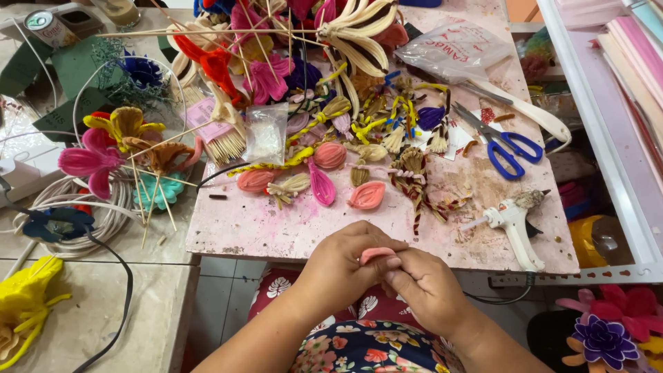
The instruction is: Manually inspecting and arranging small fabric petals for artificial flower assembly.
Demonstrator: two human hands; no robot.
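Observation:
My left hand (342, 266) and my right hand (425, 287) meet at the near edge of a pink-stained work board (276, 228). Both pinch a small coral-pink petal piece (376, 254) between thumbs and fingers; most of it is hidden by the fingers. Just beyond my hands on the board lie similar coral petals (366, 195), a magenta petal (322, 185) and tan dried-fibre tufts (293, 185).
A white glue gun (511, 224) lies right of my hands, blue-handled scissors (507, 148) farther back. Craft flowers on sticks (124, 148) crowd the left, with a coil of white cord (90, 214) and a black cable (121, 304). A clear plastic bag (452, 48) sits at the back.

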